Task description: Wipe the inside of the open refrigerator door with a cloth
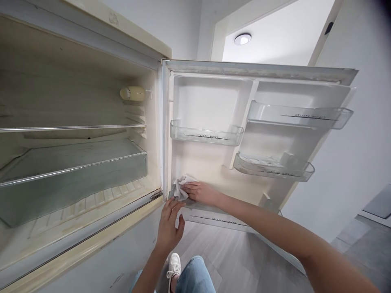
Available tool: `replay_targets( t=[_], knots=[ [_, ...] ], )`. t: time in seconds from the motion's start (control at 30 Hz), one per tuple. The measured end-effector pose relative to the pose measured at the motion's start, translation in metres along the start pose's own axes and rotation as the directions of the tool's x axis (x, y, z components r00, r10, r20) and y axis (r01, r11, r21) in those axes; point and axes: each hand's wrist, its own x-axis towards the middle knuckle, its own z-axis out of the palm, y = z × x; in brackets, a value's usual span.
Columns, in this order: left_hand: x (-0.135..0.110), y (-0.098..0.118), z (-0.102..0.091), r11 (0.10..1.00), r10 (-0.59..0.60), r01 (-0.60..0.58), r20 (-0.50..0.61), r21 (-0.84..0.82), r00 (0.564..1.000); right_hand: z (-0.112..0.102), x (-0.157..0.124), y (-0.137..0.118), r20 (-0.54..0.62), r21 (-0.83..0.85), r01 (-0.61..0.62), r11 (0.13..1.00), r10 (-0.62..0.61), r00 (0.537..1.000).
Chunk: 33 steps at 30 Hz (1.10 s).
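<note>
Head view: white cloth [182, 188] bunched at the hinge-side lower corner of the fridge door [198, 160], just above the bottom door shelf [214, 219]; crumpled, no clear long axis. Right hand [203, 193] is on it, fingers together and nearly straight, pointing toward the hinge; cloth lies under and beyond the fingertips. Thumb hidden, so cannot tell whether it is pinched or only pressed. Right forearm reaches across the door from the lower right. Left hand [170, 224] lies below the cloth, nearer the body, fingers loosely bent, thumb well apart, nothing seen held; fingertips at the shelf's hinge end, contact uncertain. Right hand nearer, touching; left just beside the cloth's lower edge.
</note>
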Motion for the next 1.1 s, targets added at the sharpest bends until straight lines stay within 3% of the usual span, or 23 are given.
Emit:
replay_targets(
  t=[0.17,0.37,0.6,0.7,0.83,0.97,1.1],
  knots=[
    [0.000,-0.001,0.000,1.000,0.012,-0.011,-0.016,0.027,1.000,-0.009,-0.033,0.001,0.030,0.030,-0.006,1.000,0.005,1.000],
    [0.001,-0.002,0.002,0.999,0.029,-0.028,-0.047,0.019,0.998,-0.026,-0.096,-0.004,0.075,0.069,-0.098,0.993,0.093,0.993],
    [0.001,-0.004,0.003,0.999,0.032,-0.030,-0.055,0.022,0.998,-0.047,-0.159,-0.008,0.211,0.089,-0.178,0.980,0.156,0.965],
    [0.000,-0.004,0.002,0.999,0.041,-0.040,-0.062,0.021,0.997,-0.052,-0.180,-0.006,0.283,0.029,-0.152,0.988,0.138,0.949],
    [-0.001,-0.003,0.003,0.998,0.050,-0.049,-0.069,0.026,0.996,-0.052,-0.207,-0.001,0.276,0.017,-0.100,0.995,0.091,0.957],
    [-0.001,-0.003,0.005,0.999,0.040,-0.039,-0.051,0.019,0.998,-0.047,-0.221,0.000,0.302,-0.013,-0.090,0.996,0.090,0.949],
    [0.000,-0.002,0.008,0.999,0.034,-0.034,-0.061,0.010,0.998,-0.047,-0.206,0.000,0.260,-0.046,-0.135,0.990,0.142,0.955]
  ],
)
